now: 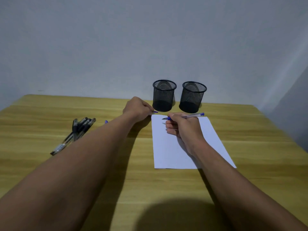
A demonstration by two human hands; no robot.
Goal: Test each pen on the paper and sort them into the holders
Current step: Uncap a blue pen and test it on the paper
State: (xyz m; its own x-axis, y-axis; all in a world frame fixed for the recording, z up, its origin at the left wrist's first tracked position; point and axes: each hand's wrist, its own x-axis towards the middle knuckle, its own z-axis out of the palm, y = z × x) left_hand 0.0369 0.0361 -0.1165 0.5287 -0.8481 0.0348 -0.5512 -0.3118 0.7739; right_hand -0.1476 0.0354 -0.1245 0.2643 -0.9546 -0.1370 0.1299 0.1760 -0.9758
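Fingers (pixel 170 126) of the right hand (pixel 185 129) are curled around a blue pen (pixel 188 116) in a writing grip. The tip points left over the far left part of the paper (pixel 166 152); can't tell if it touches. Fingers (pixel 150 108) of the left hand (pixel 138 109) are clenched, pinching a small blue cap (pixel 155 112) just off the paper's far left corner, near the base of the left holder (pixel 164 95).

Counts:
- 2 black mesh holders: the left one, and the right holder (pixel 192 97) just beside it, both upright at the far edge of the bench (pixel 250 124), beyond the paper.
- 1 sheet of paper, flat, right of centre.
- 1 bundle of black pens (pixel 78 129) lying on the left of the bench, four or five; they overlap, so the exact count is unclear.
- 1 blue bit (pixel 106 121) peeking from behind the left forearm, too hidden to identify.
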